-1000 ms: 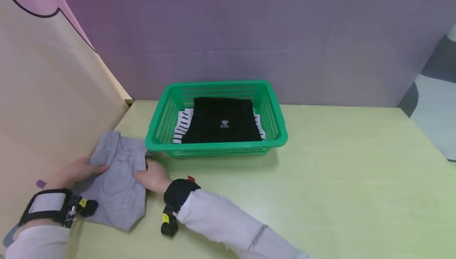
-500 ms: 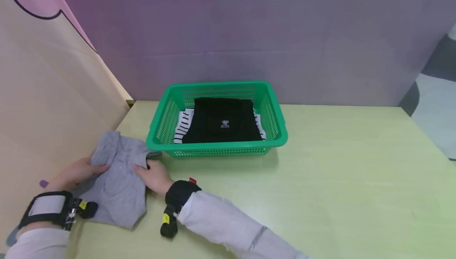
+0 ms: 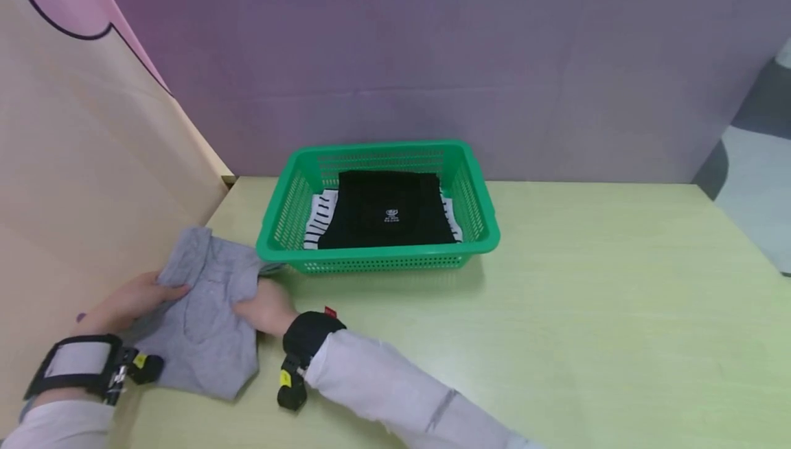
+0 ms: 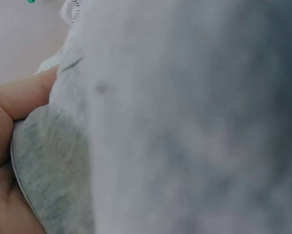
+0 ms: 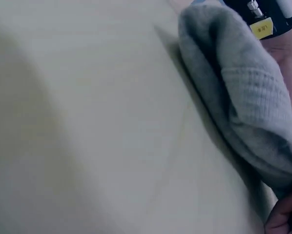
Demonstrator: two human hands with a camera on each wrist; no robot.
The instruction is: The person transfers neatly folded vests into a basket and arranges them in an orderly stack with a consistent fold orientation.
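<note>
Lying on green table (image 3: 556,284), left of green basket (image 3: 476,219), touching its near corner: grey garment (image 3: 204,318). Gripping left edge: left hand (image 3: 132,298), fingers curled round cloth. Pinching right edge: right hand (image 3: 268,306), fingers closed on fabric.

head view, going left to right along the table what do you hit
left hand → grey garment → right hand → green basket holding a folded black garment on a striped one → bare green tabletop
</note>
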